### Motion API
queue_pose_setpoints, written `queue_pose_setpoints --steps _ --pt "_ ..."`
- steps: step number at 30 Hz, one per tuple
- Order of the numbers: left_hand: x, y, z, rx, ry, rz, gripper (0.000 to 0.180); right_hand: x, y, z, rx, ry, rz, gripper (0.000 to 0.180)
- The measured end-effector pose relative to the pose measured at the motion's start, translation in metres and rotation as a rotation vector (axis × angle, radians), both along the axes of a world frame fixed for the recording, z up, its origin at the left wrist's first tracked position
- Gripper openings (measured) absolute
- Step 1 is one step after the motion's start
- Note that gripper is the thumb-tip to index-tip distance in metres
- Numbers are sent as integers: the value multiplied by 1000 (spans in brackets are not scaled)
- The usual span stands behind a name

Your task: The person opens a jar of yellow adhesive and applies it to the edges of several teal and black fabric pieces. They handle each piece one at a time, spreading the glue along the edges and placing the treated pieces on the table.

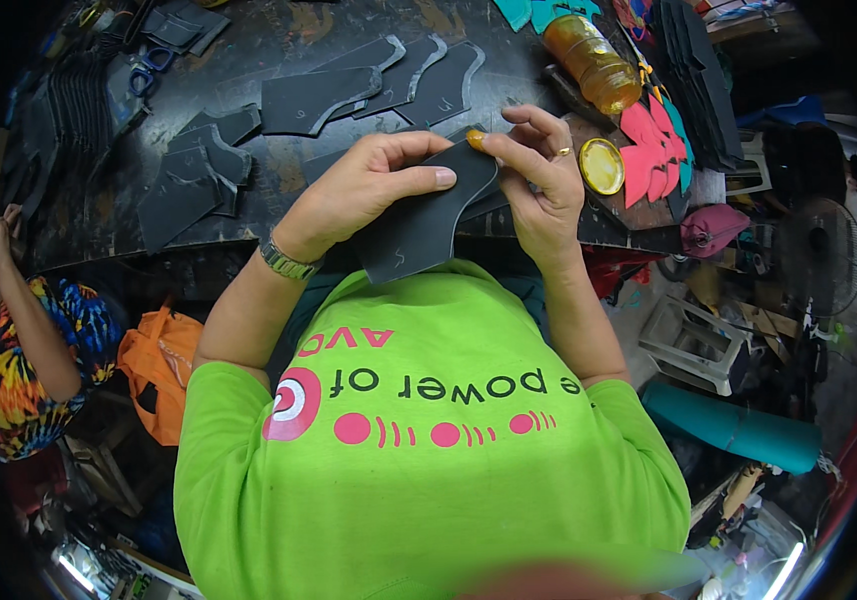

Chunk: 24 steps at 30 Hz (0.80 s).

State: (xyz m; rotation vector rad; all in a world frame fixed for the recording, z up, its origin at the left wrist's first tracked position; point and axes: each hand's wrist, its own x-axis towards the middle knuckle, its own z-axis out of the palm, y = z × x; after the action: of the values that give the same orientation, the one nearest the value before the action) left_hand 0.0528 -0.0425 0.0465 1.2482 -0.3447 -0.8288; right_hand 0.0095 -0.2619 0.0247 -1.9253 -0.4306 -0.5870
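Note:
My left hand (pixel 379 180) grips a flat black cut piece (pixel 414 230) with a curved side, its thumb lying on top and its fingers behind. The piece is tilted over the near edge of the table. At its upper right corner is my right hand (pixel 549 185), closed at that edge with a shiny amber-yellow coating on one fingertip; another finger is raised. Some of the right fingers are hidden behind others. Just beyond my hands lie several similar black pieces (pixel 314 100) with pale, shiny curved edges. More black pieces (pixel 184 195) overlap to the left.
A clear jar with amber contents (pixel 594 65) stands at the right, near a round yellow-coated lid (pixel 602 166). Pink pieces (pixel 649 150) and a black stack (pixel 694 85) lie beyond. Blue-handled scissors (pixel 152 70) lie far left. Another person's arm (pixel 34 320) reaches the table's left end.

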Motion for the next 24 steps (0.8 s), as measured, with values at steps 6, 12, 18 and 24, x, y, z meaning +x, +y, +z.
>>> queue_pose_setpoints --steps 6,12,18,24 --pt "-1 0 -5 -171 240 83 26 -9 -4 -4 -25 -85 -19 44" --pt "1 -1 -10 -283 236 234 36 -19 -25 8 -188 -23 -113 46" --pt "-5 4 -21 -181 318 160 34 6 -91 15 -381 127 -595 41" --pt "-11 -7 -27 -223 217 216 29 24 -120 -6 -655 254 -706 49"
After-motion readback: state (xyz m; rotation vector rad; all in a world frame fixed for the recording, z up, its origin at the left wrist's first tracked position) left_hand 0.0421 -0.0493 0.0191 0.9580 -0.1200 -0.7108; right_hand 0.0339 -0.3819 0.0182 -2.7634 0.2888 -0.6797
